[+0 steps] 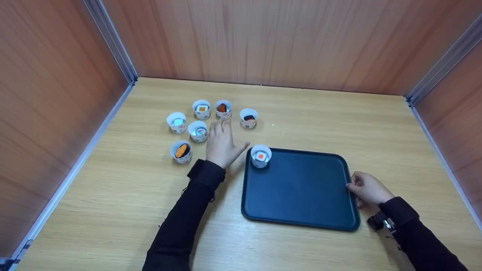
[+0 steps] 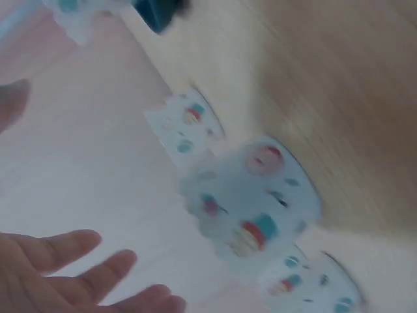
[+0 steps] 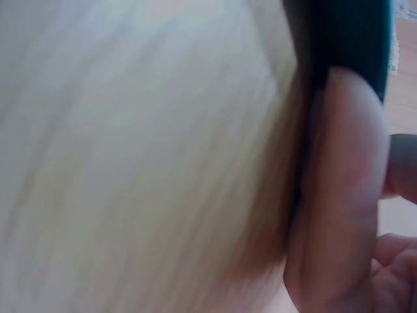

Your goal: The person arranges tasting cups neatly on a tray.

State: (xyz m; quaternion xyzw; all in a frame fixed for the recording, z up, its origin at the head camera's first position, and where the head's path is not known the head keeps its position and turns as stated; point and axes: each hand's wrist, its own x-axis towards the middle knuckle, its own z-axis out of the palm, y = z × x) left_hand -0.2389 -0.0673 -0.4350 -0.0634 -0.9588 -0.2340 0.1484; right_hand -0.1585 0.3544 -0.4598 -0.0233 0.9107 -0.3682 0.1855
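Observation:
My left hand (image 1: 221,146) hovers over the table with its fingers spread and thumb held out, holding nothing. Just left of its fingers is a small patterned paper cup (image 1: 198,131) with a pale piece inside; another cup (image 1: 223,109), holding a reddish-brown piece, lies beyond the fingertips. In the left wrist view a printed cup (image 2: 254,202) stands in front of the spread fingers (image 2: 107,274). My right hand (image 1: 371,188) pinches the right rim of a dark green tray (image 1: 301,184). On the tray's far left corner sits a cup (image 1: 261,156) with a white and orange piece.
Around the left hand stand more cups: one with a black and orange piece (image 1: 248,118), one with a yellow square (image 1: 202,109), one with a pale green piece (image 1: 176,122) and one with an orange piece (image 1: 181,152). Wooden walls (image 1: 263,45) bound the table.

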